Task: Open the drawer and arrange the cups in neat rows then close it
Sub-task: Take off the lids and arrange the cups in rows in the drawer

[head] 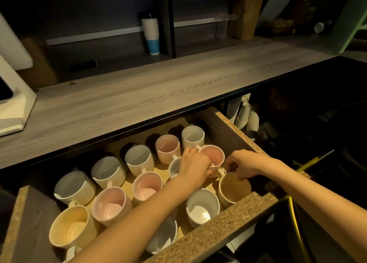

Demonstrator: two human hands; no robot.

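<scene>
The drawer stands pulled open below the countertop, filled with several ribbed mugs in white, pink and yellow. My left hand grips a pink mug at its near side, close to the drawer's right wall. My right hand holds the far rim of a yellow mug in the front right corner. A small white mug is partly hidden under my left hand. Dark mugs sit in shadow at the back of the drawer.
The wooden countertop overhangs the drawer's back. A white appliance stands at its left and a tall white-and-blue tumbler at the back. Stacks of paper cups stand right of the drawer.
</scene>
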